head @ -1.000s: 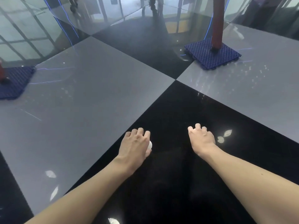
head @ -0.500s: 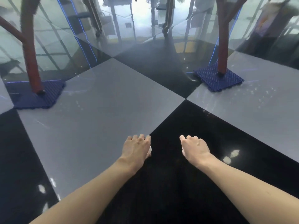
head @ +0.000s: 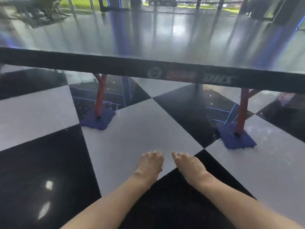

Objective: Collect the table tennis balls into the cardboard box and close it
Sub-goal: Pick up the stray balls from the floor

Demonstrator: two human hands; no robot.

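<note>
My left hand (head: 151, 164) and my right hand (head: 186, 164) are held out side by side, low over the checkered floor, backs up and fingers curled under. Both are blurred by motion. The white table tennis ball seen earlier in my left hand is hidden under the fingers. Nothing shows inside my right hand. No cardboard box and no loose balls are in view.
The dark edge of a table tennis table (head: 115, 66) crosses the view above my hands. Its red legs (head: 99, 100) (head: 242, 111) stand on blue mats (head: 97, 120) (head: 237, 138). The floor (head: 140, 129) has glossy grey and black tiles.
The view has lifted and the table's edge and top have come into sight. My hands have drawn closer together. The ball at my left thumb no longer shows.
</note>
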